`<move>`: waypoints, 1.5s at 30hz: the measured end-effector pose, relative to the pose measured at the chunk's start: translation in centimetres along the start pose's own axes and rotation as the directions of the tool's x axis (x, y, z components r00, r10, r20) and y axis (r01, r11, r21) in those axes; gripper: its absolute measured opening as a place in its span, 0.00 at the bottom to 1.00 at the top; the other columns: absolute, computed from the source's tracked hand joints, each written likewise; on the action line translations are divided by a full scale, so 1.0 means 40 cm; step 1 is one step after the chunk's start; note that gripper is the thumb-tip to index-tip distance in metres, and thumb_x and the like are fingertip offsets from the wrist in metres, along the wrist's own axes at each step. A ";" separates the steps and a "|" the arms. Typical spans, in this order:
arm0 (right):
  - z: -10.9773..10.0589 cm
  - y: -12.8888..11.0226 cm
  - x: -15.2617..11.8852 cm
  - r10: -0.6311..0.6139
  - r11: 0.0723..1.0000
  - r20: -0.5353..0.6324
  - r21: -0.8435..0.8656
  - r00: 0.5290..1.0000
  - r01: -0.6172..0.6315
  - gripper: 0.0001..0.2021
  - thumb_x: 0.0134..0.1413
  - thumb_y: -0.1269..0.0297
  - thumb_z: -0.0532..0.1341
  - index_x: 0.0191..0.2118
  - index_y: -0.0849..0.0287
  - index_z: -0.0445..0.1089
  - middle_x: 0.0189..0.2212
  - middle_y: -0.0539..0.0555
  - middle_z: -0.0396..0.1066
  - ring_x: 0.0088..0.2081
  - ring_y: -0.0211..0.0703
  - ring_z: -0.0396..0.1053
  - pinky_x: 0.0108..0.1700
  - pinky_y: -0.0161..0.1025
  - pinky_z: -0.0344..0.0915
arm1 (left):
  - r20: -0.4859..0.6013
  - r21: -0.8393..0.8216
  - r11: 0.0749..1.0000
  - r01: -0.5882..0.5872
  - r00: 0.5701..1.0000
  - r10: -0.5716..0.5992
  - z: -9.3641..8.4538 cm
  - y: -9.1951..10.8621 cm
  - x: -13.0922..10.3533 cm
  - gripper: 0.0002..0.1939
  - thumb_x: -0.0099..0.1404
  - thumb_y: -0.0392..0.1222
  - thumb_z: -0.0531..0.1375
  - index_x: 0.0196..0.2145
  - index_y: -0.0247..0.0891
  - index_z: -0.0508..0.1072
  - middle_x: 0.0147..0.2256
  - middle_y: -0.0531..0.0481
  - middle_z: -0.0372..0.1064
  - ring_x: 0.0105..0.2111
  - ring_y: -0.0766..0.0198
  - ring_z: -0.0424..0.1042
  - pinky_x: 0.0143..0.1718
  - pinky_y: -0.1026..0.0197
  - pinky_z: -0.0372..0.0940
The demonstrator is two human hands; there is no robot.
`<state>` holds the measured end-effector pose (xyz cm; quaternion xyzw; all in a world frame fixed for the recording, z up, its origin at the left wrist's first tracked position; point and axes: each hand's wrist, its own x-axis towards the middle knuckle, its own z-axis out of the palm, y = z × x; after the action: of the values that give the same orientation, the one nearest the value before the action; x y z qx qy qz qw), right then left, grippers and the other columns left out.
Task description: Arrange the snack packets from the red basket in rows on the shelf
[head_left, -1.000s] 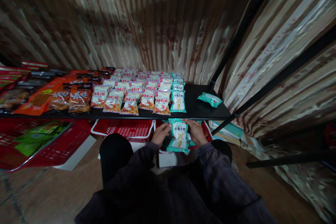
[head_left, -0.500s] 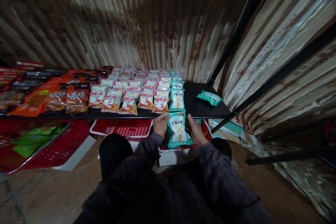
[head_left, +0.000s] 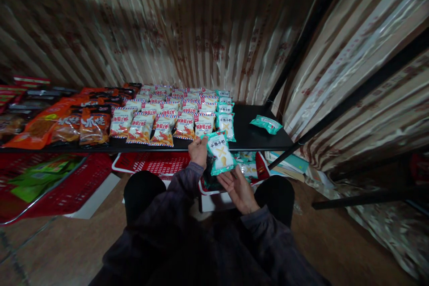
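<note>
A teal-and-white snack bag (head_left: 220, 154) hangs tilted just in front of the shelf edge. My left hand (head_left: 199, 149) pinches its upper left side between thumb and fingers. Below the bag, my right hand (head_left: 239, 190) is turned palm up with fingers stretched out, the fingertips at the bag's bottom edge; whether they bear any weight I cannot tell. Under both hands sits a red basket (head_left: 263, 167) with more teal bags inside. Behind the held bag, a column of matching teal bags (head_left: 225, 126) stands on the black shelf (head_left: 246, 136).
One teal bag (head_left: 266, 124) lies by itself at the shelf's right. Rows of white-and-red snack bags (head_left: 162, 129) and orange-black packets (head_left: 94, 126) fill the left. Another red basket (head_left: 83, 187) holds green packets (head_left: 43, 176). A black shelf post (head_left: 321, 120) slants at right.
The snack bag has moved slightly left and tilted. My right hand has left its right side and dropped below it, palm up. Teal bags in the basket now show.
</note>
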<state>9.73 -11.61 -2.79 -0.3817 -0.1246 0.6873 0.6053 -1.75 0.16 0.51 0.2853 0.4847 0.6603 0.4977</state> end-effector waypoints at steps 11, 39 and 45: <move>0.024 0.020 -0.007 -0.151 0.971 -0.078 -0.198 0.985 0.133 0.22 0.28 0.55 0.77 0.21 0.56 0.64 0.18 0.43 0.67 0.25 0.36 0.71 0.33 0.37 0.72 | 0.016 0.022 0.999 -0.045 0.999 0.044 -0.002 0.011 -0.008 0.17 0.48 0.52 0.69 0.20 0.35 0.71 0.17 0.59 0.62 0.19 0.72 0.60 0.22 0.68 0.57; 0.033 -0.034 -0.034 -0.382 0.910 -0.188 -0.247 0.905 0.333 0.18 0.32 0.54 0.74 0.22 0.58 0.66 0.21 0.42 0.64 0.26 0.30 0.63 0.30 0.28 0.68 | 0.051 -0.115 0.989 0.088 0.995 -0.082 -0.031 0.031 -0.020 0.19 0.39 0.51 0.72 0.24 0.35 0.75 0.23 0.53 0.73 0.24 0.66 0.70 0.32 0.63 0.64; 0.038 -0.035 -0.042 -0.431 0.888 -0.236 -0.284 0.871 0.362 0.18 0.34 0.54 0.73 0.24 0.57 0.66 0.23 0.43 0.63 0.25 0.32 0.63 0.26 0.32 0.72 | 0.127 -0.086 0.982 0.169 0.979 -0.157 -0.025 0.052 -0.030 0.22 0.38 0.52 0.73 0.28 0.34 0.76 0.27 0.50 0.76 0.29 0.63 0.74 0.34 0.62 0.65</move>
<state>9.71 -12.40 -0.24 -0.5127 -0.1886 0.4641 0.6972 -3.01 -1.38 2.18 0.2594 0.4434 0.6215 0.5914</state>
